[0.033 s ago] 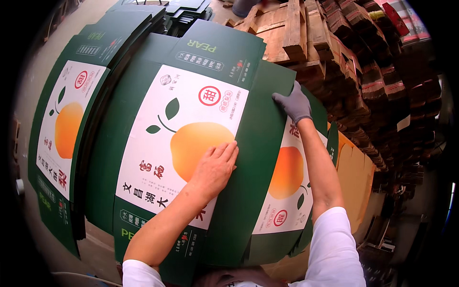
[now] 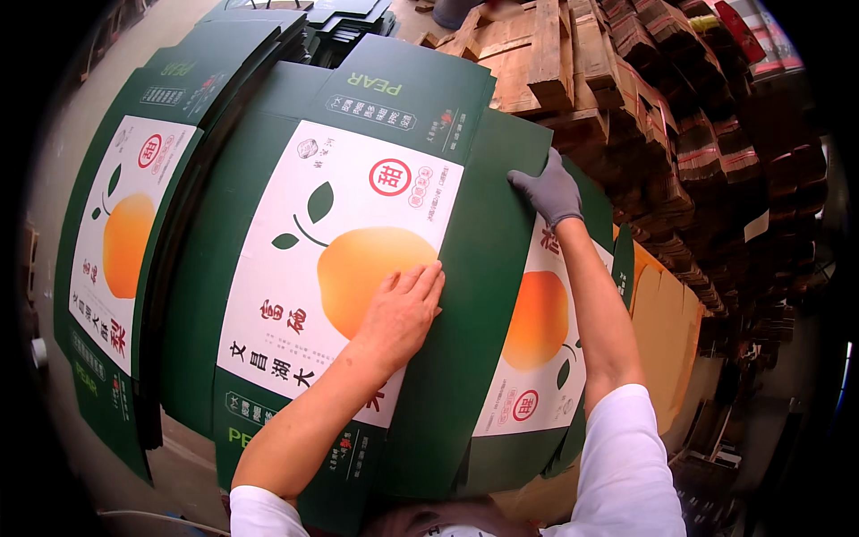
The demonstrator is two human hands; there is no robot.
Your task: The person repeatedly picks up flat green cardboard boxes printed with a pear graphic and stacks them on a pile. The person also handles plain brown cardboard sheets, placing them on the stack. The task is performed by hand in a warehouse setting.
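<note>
A flat green pear carton lies in front of me, its white panel printed with a yellow pear. My left hand, bare, rests flat on the pear, fingers stretched out and close together. At the carton's right edge is my right hand in a grey glove. Its thumb lies over the green board and its fingers are at the edge, partly hidden, so the board seems held between them. Beneath and to the right another carton panel shows an orange pear upside down.
A stack of matching cartons stands on the left, and dark folded boards lie behind. Wooden pallets are at the back right. Several bundles of brown cardboard are piled beyond them, with tan cardboard beside my right arm.
</note>
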